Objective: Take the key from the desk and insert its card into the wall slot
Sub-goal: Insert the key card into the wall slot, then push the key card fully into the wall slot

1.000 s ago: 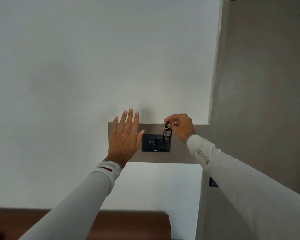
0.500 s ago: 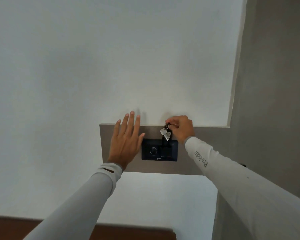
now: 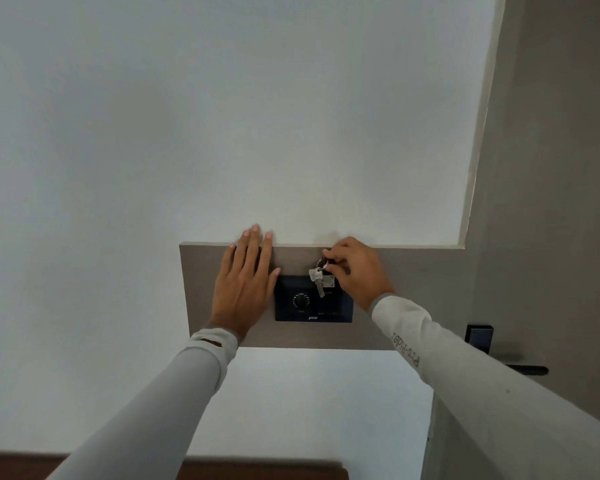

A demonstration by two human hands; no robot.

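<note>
The key [image 3: 316, 280] dangles from its ring against the dark wall slot [image 3: 329, 299], pinched by the right hand [image 3: 355, 271]; light, stiff and apt to swing, it is probably best steadied near the card [image 3: 328, 280]. The left hand [image 3: 245, 289] lies spread flat on the grey panel [image 3: 406, 292], higher than half a second ago, while a door handle [image 3: 520, 367] has come into view.

The wall slot [image 3: 314, 298] sits in a panel [image 3: 395, 271] on the wall. The left hand [image 3: 245, 289] lies flat just left of it. The right hand [image 3: 355, 271] is at its upper right, with the key [image 3: 316, 280] hanging over its face. A door handle [image 3: 523, 368] is far right.
</note>
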